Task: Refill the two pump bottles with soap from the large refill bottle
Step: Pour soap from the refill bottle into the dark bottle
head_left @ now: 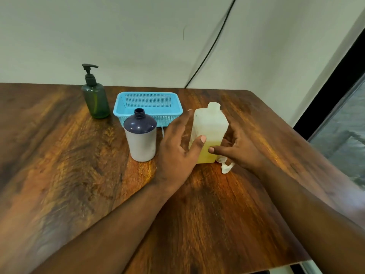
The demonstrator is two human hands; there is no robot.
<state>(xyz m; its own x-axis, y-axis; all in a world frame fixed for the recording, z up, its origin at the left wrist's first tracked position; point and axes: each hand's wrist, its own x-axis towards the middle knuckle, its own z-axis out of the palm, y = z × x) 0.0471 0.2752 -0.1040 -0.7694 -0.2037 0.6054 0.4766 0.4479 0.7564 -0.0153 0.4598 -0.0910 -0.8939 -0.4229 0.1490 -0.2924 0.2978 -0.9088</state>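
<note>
A square translucent bottle with yellow soap in its lower part stands open-necked on the wooden table. My left hand wraps its left side, thumb pressed on the front face. My right hand holds its right side, thumb tip on the lower front. A white pump head lies on the table under my right hand. To the left stands a white bottle with a dark blue top, its neck open. A green pump bottle with a black pump stands at the back left.
A light blue plastic basket sits behind the dark-topped bottle, near the wall. A thin pale tube shows beside my left hand. The table's right edge runs close to my right forearm, and a black cable hangs down the wall.
</note>
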